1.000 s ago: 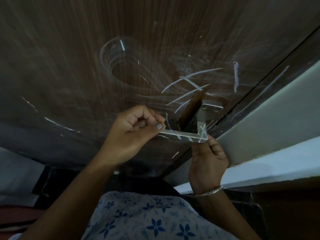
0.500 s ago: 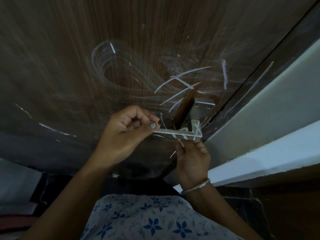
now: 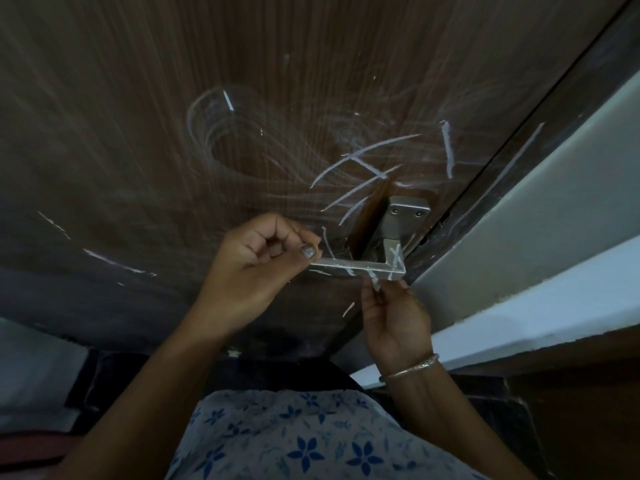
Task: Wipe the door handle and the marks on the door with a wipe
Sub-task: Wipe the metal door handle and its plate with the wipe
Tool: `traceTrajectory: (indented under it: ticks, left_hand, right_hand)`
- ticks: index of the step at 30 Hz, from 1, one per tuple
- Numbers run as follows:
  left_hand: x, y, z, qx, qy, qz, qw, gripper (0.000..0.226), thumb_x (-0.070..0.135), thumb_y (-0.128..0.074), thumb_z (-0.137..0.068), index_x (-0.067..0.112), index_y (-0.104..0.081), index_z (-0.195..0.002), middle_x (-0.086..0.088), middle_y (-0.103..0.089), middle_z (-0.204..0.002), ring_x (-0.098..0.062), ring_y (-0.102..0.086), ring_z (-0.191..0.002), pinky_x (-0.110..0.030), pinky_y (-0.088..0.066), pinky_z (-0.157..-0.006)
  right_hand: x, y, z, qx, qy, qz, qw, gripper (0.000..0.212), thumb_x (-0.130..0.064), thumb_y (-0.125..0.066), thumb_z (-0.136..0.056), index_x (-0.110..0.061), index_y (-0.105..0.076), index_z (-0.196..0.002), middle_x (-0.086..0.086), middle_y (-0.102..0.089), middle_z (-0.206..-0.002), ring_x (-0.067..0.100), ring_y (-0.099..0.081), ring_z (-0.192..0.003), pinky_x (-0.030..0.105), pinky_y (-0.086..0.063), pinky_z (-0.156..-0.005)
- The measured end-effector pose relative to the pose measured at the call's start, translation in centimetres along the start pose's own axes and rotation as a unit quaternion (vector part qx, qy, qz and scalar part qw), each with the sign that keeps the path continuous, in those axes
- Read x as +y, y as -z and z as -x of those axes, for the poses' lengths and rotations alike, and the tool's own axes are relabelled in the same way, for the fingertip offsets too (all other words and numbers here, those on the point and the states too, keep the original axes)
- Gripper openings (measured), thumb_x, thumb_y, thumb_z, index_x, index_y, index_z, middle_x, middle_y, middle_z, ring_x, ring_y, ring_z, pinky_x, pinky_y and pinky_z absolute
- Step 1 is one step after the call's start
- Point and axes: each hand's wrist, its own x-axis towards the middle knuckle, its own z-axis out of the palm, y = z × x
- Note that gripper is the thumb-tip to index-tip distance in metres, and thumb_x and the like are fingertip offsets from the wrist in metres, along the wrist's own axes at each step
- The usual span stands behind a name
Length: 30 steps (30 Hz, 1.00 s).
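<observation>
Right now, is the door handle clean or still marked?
Still marked: white streaks cross the metal door handle near its bend, and more white marks streak the door above it.

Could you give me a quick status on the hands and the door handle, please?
Left hand pinching free end of door handle. Right hand just below it, small white piece in fingers. White marks on door; nothing in the way.

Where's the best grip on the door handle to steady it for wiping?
Pinch the free tip of the door handle, as the left hand does, coming from the left. The flat bar juts out there, leaving the marked stretch near the bend exposed.
</observation>
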Motion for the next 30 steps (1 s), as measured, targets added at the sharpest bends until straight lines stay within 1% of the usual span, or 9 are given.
traceTrajectory:
  ticks: [4,9,13,17,20,23,26,28,30]
  left_hand:
    - [-0.1,0.1,0.0,0.0,0.004,0.004,1.0,0.009,0.007,-0.061,-0.072,0.013,-0.057,-0.066,0.005,-0.071,-0.082,-0.013,-0.067,-0.079,-0.021,-0.054,-0.073]
    - [0.0,0.0,0.0,0.003,0.005,0.016,1.0,0.007,0.005,-0.06,-0.072,0.005,-0.054,-0.068,0.004,-0.071,-0.08,-0.011,-0.067,-0.077,-0.018,-0.053,-0.069]
    - [0.0,0.0,0.0,0.005,0.007,0.028,1.0,0.009,0.005,-0.062,-0.072,0.008,-0.055,-0.067,0.003,-0.071,-0.08,-0.011,-0.067,-0.077,-0.016,-0.051,-0.065]
    - [0.0,0.0,0.0,0.007,-0.002,0.036,0.999,0.011,0.012,-0.065,-0.071,0.009,-0.056,-0.067,0.002,-0.071,-0.08,-0.01,-0.068,-0.074,-0.011,-0.047,-0.061]
    - [0.2,0.0,0.0,0.007,-0.003,0.039,0.999,0.012,0.018,-0.064,-0.069,0.01,-0.056,-0.067,0.002,-0.071,-0.079,-0.01,-0.067,-0.074,-0.01,-0.047,-0.06]
    - [0.1,0.0,-0.2,0.008,-0.001,0.056,0.998,0.007,0.012,-0.062,-0.07,0.009,-0.056,-0.067,0.001,-0.071,-0.078,-0.01,-0.068,-0.073,-0.01,-0.047,-0.059]
    - [-0.1,0.2,-0.2,0.005,-0.001,0.068,0.998,0.015,0.003,-0.066,-0.075,0.014,-0.06,-0.067,-0.001,-0.071,-0.079,-0.012,-0.069,-0.073,-0.012,-0.048,-0.059]
    - [-0.4,0.4,-0.2,0.01,0.005,0.093,0.996,0.015,0.001,-0.061,-0.073,0.016,-0.062,-0.07,-0.002,-0.072,-0.081,-0.014,-0.069,-0.075,-0.015,-0.05,-0.061]
    - [-1.2,0.7,0.2,0.064,0.025,0.115,0.991,0.019,-0.004,-0.062,-0.072,0.014,-0.06,-0.074,-0.002,-0.072,-0.079,-0.014,-0.069,-0.075,-0.018,-0.053,-0.063]
  right_hand:
    - [0.1,-0.2,-0.1,0.01,-0.042,-0.012,0.999,0.025,0.011,-0.041,-0.09,-0.002,-0.058,-0.078,0.006,-0.066,-0.062,0.012,-0.066,-0.061,0.022,-0.058,-0.058]
    - [1.1,-0.8,0.1,-0.031,-0.107,-0.039,0.993,0.024,0.012,-0.041,-0.09,-0.001,-0.057,-0.077,0.009,-0.065,-0.064,0.015,-0.064,-0.063,0.022,-0.056,-0.053]
    - [0.3,-0.2,0.6,-0.055,-0.098,0.036,0.993,0.021,0.01,-0.046,-0.087,-0.002,-0.062,-0.08,0.011,-0.068,-0.077,0.019,-0.068,-0.073,0.022,-0.057,-0.058]
    - [-1.0,1.6,2.0,-0.092,0.015,0.199,0.976,0.026,0.005,-0.05,-0.089,-0.013,-0.067,-0.081,0.006,-0.073,-0.083,0.015,-0.071,-0.075,0.022,-0.055,-0.06]
    - [-2.2,2.6,3.0,-0.112,0.183,0.348,0.913,0.037,0.002,-0.051,-0.089,-0.025,-0.073,-0.078,0.0,-0.074,-0.081,0.013,-0.07,-0.076,0.024,-0.056,-0.063]
    - [-3.0,3.2,3.6,-0.091,0.277,0.423,0.858,0.031,0.002,-0.058,-0.086,-0.024,-0.074,-0.079,0.001,-0.074,-0.078,0.016,-0.069,-0.073,0.032,-0.058,-0.071]
    - [-3.2,3.4,3.7,-0.093,0.288,0.421,0.855,0.019,0.004,-0.064,-0.082,-0.011,-0.073,-0.086,0.003,-0.075,-0.081,0.018,-0.071,-0.076,0.029,-0.058,-0.073]
    - [-2.7,3.4,3.6,-0.103,0.254,0.396,0.877,0.021,0.005,-0.066,-0.079,-0.012,-0.074,-0.088,0.003,-0.075,-0.087,0.019,-0.071,-0.083,0.023,-0.056,-0.073]
    - [-1.6,3.2,3.4,-0.118,0.2,0.363,0.902,0.022,0.004,-0.068,-0.075,-0.014,-0.074,-0.086,0.004,-0.075,-0.089,0.018,-0.071,-0.086,0.02,-0.055,-0.073]
